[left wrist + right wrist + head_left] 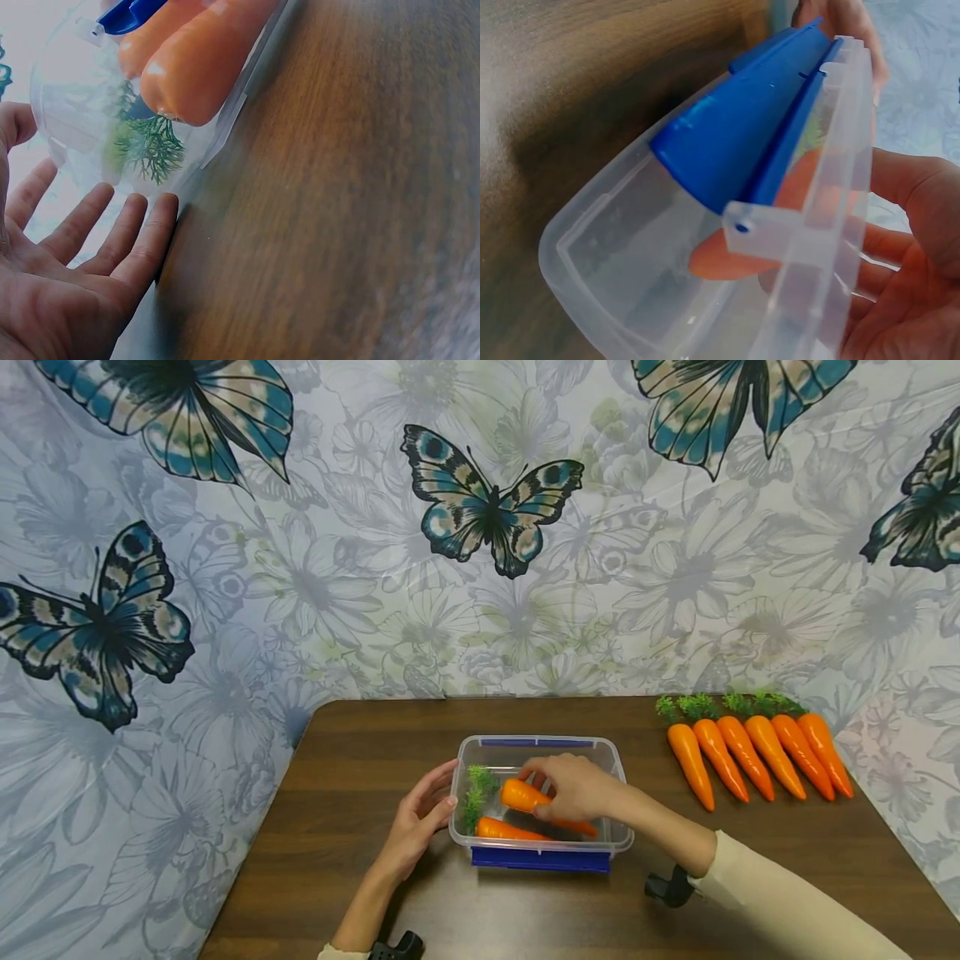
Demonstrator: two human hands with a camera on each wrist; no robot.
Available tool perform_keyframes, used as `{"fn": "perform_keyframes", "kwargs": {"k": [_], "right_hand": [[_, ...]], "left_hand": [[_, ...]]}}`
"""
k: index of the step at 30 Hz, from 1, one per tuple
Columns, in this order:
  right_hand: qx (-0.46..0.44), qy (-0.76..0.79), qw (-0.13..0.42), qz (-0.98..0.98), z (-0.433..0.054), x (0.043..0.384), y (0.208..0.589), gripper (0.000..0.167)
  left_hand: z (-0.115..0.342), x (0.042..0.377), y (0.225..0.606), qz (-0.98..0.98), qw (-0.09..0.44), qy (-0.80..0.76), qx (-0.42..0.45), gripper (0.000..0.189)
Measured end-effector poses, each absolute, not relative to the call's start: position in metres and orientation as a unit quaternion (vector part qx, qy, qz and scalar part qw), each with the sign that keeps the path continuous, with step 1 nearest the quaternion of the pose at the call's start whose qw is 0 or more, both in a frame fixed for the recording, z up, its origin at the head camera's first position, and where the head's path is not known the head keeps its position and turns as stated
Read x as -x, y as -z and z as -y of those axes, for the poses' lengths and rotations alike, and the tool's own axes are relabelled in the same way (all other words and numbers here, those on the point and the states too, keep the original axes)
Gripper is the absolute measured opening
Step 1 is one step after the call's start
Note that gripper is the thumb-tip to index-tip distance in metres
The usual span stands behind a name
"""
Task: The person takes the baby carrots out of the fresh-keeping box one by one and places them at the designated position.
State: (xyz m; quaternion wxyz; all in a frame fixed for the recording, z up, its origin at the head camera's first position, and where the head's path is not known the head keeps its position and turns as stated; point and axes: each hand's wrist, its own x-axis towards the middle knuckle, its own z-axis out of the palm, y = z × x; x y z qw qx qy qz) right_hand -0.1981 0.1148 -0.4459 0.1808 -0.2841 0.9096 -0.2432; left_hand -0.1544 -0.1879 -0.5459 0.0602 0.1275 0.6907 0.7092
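Observation:
A clear plastic box (pixel 617 760) with blue side latches (pixel 540 859) stands on the table, its top uncovered. Inside it, my right hand (pixel 577 787) grips an orange carrot (pixel 517 794) with a leafy green top (pixel 477 787) pointing left. A second carrot (pixel 506 829) lies along the box's front wall. My left hand (pixel 415 820) rests at the box's left side; in the left wrist view its fingers (pixel 152 240) are spread and nearly straight against the wall. The right wrist view shows the right hand (pixel 915 277) behind the translucent wall, which partly blurs the held carrot.
Several carrots (pixel 765 756) with green tops lie in a slanting row at the table's back right. The brown wooden table (pixel 360 760) meets a butterfly-patterned wall covering (pixel 465 627) at its back edge. Black camera mounts (pixel 670 887) sit on both wrists.

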Motion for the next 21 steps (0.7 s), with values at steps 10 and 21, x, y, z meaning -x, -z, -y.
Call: {"fn": "perform_keyframes", "kwargs": {"k": [10,21], "right_hand": [[0.272,0.276,0.165,-0.907,-0.128,0.199,0.433,0.049],[0.246,0.316,0.134,-0.907,-0.151,0.201,0.418,0.052]], "left_hand": [[0.189,0.154,0.549,-0.693,0.065,-0.709,-0.112,0.057],[0.189,0.159,0.552,-0.690,0.058,-0.710,-0.130,0.057]]}}
